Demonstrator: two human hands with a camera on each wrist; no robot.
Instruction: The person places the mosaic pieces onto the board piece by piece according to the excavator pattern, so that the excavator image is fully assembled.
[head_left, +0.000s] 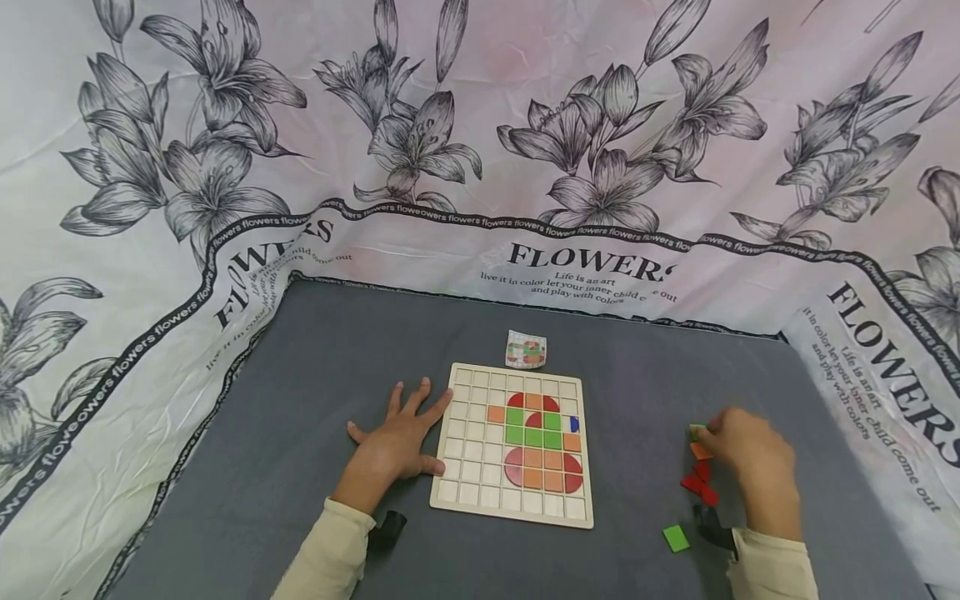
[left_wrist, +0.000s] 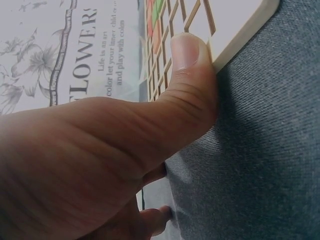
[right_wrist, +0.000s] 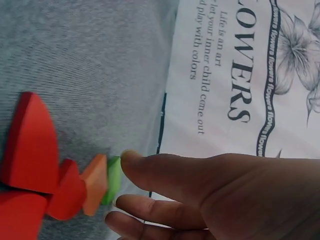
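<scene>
A wooden grid board lies on the grey cloth, holding red, orange, green and blue tiles in its right part. My left hand rests with fingers spread at the board's left side; its thumb touches the board's edge. Off to the right, my right hand pinches a green square tile between thumb and finger at the far end of a short row. Beside that tile lie an orange tile and several red curved-edge tiles.
A small printed pattern card lies just beyond the board. Nearer the front, a loose green tile sits left of the right wrist. White flower-printed fabric rises behind and at both sides of the grey cloth.
</scene>
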